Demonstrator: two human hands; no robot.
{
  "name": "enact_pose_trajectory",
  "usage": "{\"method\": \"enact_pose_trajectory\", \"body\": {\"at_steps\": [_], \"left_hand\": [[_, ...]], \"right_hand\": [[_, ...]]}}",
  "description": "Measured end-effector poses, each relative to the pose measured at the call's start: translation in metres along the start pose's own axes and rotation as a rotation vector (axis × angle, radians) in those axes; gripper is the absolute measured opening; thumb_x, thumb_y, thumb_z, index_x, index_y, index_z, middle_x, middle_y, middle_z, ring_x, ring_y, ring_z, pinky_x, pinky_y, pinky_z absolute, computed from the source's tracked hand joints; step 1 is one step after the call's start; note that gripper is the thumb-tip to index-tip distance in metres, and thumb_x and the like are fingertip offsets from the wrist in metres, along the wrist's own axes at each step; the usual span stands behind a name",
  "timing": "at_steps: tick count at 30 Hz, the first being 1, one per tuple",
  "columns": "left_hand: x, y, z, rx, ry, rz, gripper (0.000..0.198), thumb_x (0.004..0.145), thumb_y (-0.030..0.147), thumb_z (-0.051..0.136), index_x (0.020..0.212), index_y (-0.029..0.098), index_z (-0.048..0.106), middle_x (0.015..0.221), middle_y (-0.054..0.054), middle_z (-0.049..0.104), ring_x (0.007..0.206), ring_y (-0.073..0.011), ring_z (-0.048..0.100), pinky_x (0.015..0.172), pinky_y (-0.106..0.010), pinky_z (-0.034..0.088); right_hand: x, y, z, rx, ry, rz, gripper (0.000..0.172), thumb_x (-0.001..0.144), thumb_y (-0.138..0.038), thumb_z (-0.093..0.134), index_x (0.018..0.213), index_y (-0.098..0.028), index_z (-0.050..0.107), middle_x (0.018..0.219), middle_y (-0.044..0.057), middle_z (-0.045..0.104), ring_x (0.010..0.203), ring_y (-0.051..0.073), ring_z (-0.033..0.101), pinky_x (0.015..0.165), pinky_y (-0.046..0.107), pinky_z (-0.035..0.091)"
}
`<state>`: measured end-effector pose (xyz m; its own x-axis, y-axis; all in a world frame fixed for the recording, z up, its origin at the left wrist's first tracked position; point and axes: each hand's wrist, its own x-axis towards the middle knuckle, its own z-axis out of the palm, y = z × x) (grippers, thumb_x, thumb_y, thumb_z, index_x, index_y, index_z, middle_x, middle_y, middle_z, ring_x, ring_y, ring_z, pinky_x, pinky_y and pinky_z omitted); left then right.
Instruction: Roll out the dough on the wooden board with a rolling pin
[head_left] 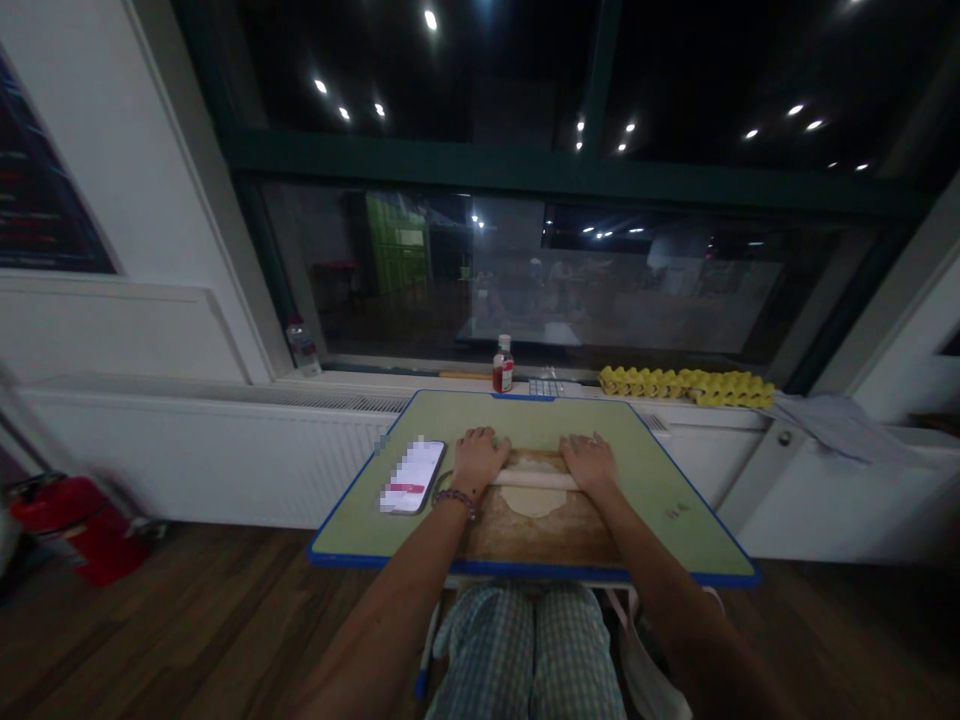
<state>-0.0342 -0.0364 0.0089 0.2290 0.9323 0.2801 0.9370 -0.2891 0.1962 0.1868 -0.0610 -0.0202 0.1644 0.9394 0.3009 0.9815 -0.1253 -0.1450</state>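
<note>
A pale rolling pin (534, 480) lies crosswise over a flat sheet of dough (534, 501) on a brown wooden board (525, 542). My left hand (478, 459) grips the pin's left end, with a beaded bracelet at its wrist. At the pin's right end rests my right hand (591, 463), its fingers over the pin and a ring on one of them. Both hands cover the ends of the pin. The dough shows on the near side of the pin, roughly round and thin.
The board lies on a small green table (360, 535) with a blue edge. A lit phone (414, 478) is left of my left hand. Along the windowsill stand a red-filled bottle (503, 366), a yellow egg-carton-like strip (682, 386) and a clear bottle (303, 348). A red fire extinguisher (79, 525) is at left.
</note>
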Motion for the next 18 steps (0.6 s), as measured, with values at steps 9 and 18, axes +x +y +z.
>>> {"method": "enact_pose_trajectory", "body": {"at_steps": [9,18], "left_hand": [[0.022,-0.003,0.008,-0.057,0.158,0.005,0.033,0.095,0.036,0.044,0.104,0.016,0.068,0.112,-0.011,0.070,0.111,-0.0242,0.059,0.097,-0.036,0.042],[0.038,-0.004,0.010,-0.014,0.147,0.006,0.036,0.096,0.036,0.042,0.096,0.016,0.071,0.110,-0.010,0.071,0.109,-0.0255,0.059,0.095,-0.038,0.043]], "right_hand": [[0.026,-0.002,0.009,0.038,0.148,0.034,0.049,0.100,-0.041,0.033,0.115,-0.013,0.071,0.120,0.013,0.070,0.128,0.024,0.052,0.110,0.040,0.028],[0.040,-0.003,0.006,0.035,0.160,-0.004,0.050,0.102,-0.035,0.028,0.116,-0.011,0.070,0.117,0.015,0.071,0.120,0.021,0.058,0.112,0.036,0.026]]}}
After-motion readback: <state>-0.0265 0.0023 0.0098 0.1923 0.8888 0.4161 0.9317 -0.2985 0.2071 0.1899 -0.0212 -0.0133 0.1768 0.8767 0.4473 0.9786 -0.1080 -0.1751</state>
